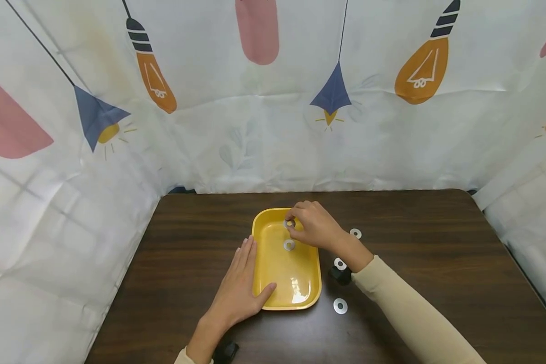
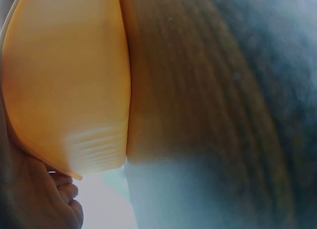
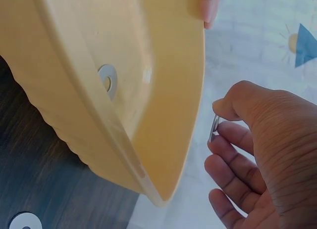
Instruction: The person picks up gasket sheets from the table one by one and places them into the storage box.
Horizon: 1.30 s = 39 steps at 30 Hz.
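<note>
A yellow rectangular tray [image 1: 277, 283] with raised walls lies on the dark wooden table. My left hand [image 1: 237, 283] rests against its left side, fingers straight along the rim and the thumb over the near left edge. Over the tray's far part, my right hand [image 1: 316, 225] pinches a flat metal washer [image 3: 214, 128] between thumb and fingertips. Another washer [image 1: 289, 244] lies on the tray floor below that hand. In the left wrist view, the tray's outer wall [image 2: 69, 80] fills much of the picture beside the left hand [image 2: 39, 194].
Right of the tray on the table [image 1: 191, 263] lie three more washers: one farther back [image 1: 356, 233], one by the right wrist [image 1: 340, 263], and one nearer [image 1: 340, 306]. A patterned white curtain [image 1: 273, 141] hangs behind the table and along its sides.
</note>
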{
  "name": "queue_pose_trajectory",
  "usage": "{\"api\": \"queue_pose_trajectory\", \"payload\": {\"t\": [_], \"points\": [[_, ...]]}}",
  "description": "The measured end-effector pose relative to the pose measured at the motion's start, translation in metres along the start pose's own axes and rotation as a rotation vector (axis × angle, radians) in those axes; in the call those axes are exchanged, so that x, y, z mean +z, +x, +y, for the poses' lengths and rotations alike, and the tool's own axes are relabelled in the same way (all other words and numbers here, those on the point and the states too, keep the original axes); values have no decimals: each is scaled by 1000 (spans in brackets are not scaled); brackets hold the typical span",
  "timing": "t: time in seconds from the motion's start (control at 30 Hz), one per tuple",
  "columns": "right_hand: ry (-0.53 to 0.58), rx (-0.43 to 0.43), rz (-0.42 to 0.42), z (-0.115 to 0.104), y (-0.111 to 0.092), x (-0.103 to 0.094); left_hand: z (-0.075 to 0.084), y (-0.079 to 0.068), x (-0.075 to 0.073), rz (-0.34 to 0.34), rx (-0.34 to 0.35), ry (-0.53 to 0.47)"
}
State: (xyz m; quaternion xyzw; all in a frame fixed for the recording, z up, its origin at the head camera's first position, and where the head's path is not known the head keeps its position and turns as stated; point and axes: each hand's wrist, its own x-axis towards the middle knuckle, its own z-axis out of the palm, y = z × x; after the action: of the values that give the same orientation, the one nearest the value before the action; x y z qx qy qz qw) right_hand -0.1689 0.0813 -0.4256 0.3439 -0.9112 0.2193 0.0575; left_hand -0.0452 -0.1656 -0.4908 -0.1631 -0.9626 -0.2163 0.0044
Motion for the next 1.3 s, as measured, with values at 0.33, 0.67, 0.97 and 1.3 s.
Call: {"api": "queue_pose_trajectory", "payload": {"t": [0.33,0.67,0.97,1.3], "points": [[25,50,-1,1,-7,9,0,-2,3,21,3,-25],[50,98,27,3,-22,1,0,0,-2,11,7,0],[49,130,61,5,-47,-10,-1,3,-2,0,12,-10],[53,111,94,1,-73,-9,1,0,1,19,-9,-15]]}}
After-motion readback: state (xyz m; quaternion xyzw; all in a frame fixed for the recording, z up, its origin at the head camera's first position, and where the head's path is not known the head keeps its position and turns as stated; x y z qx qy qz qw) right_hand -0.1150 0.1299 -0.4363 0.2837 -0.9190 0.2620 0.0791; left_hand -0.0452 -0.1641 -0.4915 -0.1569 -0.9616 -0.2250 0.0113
